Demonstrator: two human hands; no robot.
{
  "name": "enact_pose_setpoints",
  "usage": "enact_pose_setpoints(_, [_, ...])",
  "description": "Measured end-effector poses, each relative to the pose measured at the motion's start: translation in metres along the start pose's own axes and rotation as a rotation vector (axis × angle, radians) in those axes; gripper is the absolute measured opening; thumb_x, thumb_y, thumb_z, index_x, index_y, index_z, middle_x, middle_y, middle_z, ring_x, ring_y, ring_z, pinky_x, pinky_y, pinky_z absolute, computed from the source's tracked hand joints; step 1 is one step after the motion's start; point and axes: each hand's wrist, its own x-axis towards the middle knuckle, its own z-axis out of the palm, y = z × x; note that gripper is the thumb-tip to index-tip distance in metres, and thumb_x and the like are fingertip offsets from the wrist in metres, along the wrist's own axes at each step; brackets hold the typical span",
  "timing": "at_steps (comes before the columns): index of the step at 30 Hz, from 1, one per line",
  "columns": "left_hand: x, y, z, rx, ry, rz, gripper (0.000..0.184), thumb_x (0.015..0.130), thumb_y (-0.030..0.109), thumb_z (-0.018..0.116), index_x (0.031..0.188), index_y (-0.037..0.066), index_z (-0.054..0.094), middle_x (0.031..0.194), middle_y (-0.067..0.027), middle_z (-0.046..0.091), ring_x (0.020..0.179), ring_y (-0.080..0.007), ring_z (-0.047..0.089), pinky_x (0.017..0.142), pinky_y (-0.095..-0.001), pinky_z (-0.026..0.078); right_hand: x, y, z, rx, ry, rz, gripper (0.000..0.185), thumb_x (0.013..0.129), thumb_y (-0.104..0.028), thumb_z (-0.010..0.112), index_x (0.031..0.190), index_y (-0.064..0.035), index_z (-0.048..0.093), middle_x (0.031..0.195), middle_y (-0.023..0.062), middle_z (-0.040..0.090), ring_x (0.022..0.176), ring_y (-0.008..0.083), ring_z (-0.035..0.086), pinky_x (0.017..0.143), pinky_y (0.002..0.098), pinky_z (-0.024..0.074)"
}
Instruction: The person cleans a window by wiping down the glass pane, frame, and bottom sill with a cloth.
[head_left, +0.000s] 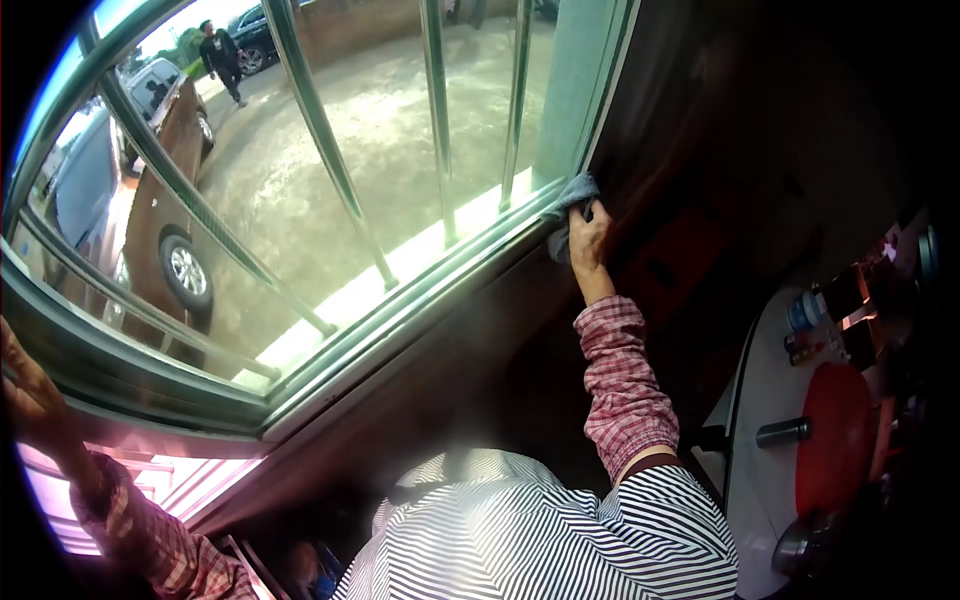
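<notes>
A grey-blue cloth (574, 196) is bunched in my right hand (590, 240), against the lower right corner of the window frame (480, 243). Its fingers are closed on the cloth, and part of it hangs below them. My left hand (30, 390) is at the far left edge, beside the left part of the frame; its fingers are partly cut off by the dark border, so their pose is unclear. Checked red sleeves cover both forearms. Metal bars (440, 130) stand behind the glass.
Outside are a brown vehicle (165, 220), a dark car (255, 40) and a person (222, 60) on foot. Indoors at the right, a pale table (755, 490) bears a red round object (835, 435), a black-handled item (783, 432) and several small containers.
</notes>
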Motion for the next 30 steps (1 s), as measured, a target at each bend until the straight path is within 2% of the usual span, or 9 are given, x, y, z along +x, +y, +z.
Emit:
enact_pose_setpoints(3, [-0.01,-0.048,0.035,-0.011,0.469,0.525,0.047,0.107,0.031,0.04,0.138,-0.003,0.052,0.146,-0.0302,0.043,0.13,-0.0447,0.048,0.106,-0.0567,0.043,-0.062,0.033,0.017,0.052,-0.126,-0.015,0.024,0.093,-0.012,0.066,0.11,0.0043,0.067,0.093,0.0119,0.072,0.083,0.0175,0.063,0.081,0.0309,0.0502])
enact_pose_setpoints(6, [-0.004,-0.009,0.003,-0.068,0.099,-0.096,0.057,0.106,0.038,0.042,0.143,-0.006,0.042,0.14,-0.0319,0.044,0.126,-0.0436,0.05,0.103,-0.0566,0.044,-0.105,-0.007,0.007,0.192,-0.247,0.066,0.022,0.093,-0.008,0.064,0.112,0.0033,0.068,0.094,0.0068,0.072,0.086,0.0124,0.061,0.084,0.0295,0.0495])
enact_pose_setpoints(7, [-0.004,-0.009,0.002,-0.106,0.093,-0.137,0.061,0.106,0.04,0.043,0.144,-0.007,0.039,0.138,-0.0321,0.045,0.124,-0.0432,0.051,0.102,-0.0564,0.045,-0.114,-0.028,0.005,0.332,-0.222,0.029,0.024,0.085,-0.004,0.069,0.108,0.0014,0.069,0.098,0.0178,0.073,0.088,0.0283,0.07,0.078,0.0364,0.0535])
enact_pose_setpoints(13, [-0.013,-0.066,0.047,-0.237,0.501,0.358,0.071,0.104,0.049,0.046,0.143,-0.009,0.036,0.132,-0.0298,0.05,0.115,-0.0401,0.058,0.096,-0.0524,0.052,-0.163,-0.058,-0.012,0.393,-0.358,0.112,0.026,0.086,0.004,0.065,0.112,0.0029,0.068,0.1,0.014,0.074,0.091,0.0189,0.07,0.079,0.032,0.0541])
enact_pose_setpoints(18, [-0.015,-0.08,0.052,-0.246,0.497,0.371,0.068,0.102,0.045,0.052,0.141,-0.01,0.04,0.131,-0.0297,0.052,0.116,-0.0399,0.058,0.097,-0.0526,0.051,-0.194,-0.046,-0.044,0.3,-0.39,0.28,0.029,0.092,-0.016,0.07,0.115,0.0012,0.07,0.094,0.0016,0.073,0.086,0.0081,0.06,0.079,0.0271,0.0506])
enact_pose_setpoints(23, [-0.021,-0.09,0.055,-0.574,0.398,0.439,0.068,0.101,0.037,0.058,0.147,-0.004,0.03,0.142,-0.0269,0.042,0.126,-0.0377,0.05,0.105,-0.0543,0.046,-0.232,0.016,-0.086,0.291,-0.305,0.402,0.027,0.086,-0.006,0.066,0.112,0.0019,0.069,0.098,0.0122,0.074,0.087,0.016,0.066,0.078,0.0316,0.0524])
enact_pose_setpoints(25, [-0.022,-0.072,0.03,-0.687,0.166,-0.118,0.064,0.103,0.035,0.056,0.148,-0.003,0.031,0.142,-0.0255,0.043,0.126,-0.0381,0.05,0.103,-0.0544,0.047,-0.249,0.039,-0.11,0.226,-0.29,0.477,0.023,0.087,-0.007,0.065,0.109,0.0021,0.069,0.096,0.0105,0.073,0.084,0.0159,0.064,0.078,0.0317,0.0518])
enact_pose_setpoints(26, [-0.029,-0.112,0.055,-0.698,0.275,0.248,0.063,0.103,0.034,0.055,0.148,-0.003,0.031,0.142,-0.025,0.043,0.126,-0.038,0.051,0.103,-0.0544,0.047,-0.259,0.049,-0.119,0.198,-0.259,0.482,0.022,0.087,-0.008,0.066,0.106,0.0022,0.069,0.093,0.0095,0.072,0.082,0.0162,0.063,0.077,0.0322,0.0515])
enact_pose_setpoints(30, [-0.026,-0.166,0.07,-0.395,0.401,0.262,0.053,0.105,0.024,0.051,0.146,-0.005,0.035,0.142,-0.0246,0.045,0.121,-0.0362,0.053,0.102,-0.046,0.049,-0.284,0.063,-0.145,0.081,-0.216,0.543,0.023,0.088,-0.014,0.067,0.104,0.0028,0.068,0.089,0.0124,0.072,0.08,0.0195,0.064,0.076,0.0338,0.0512])
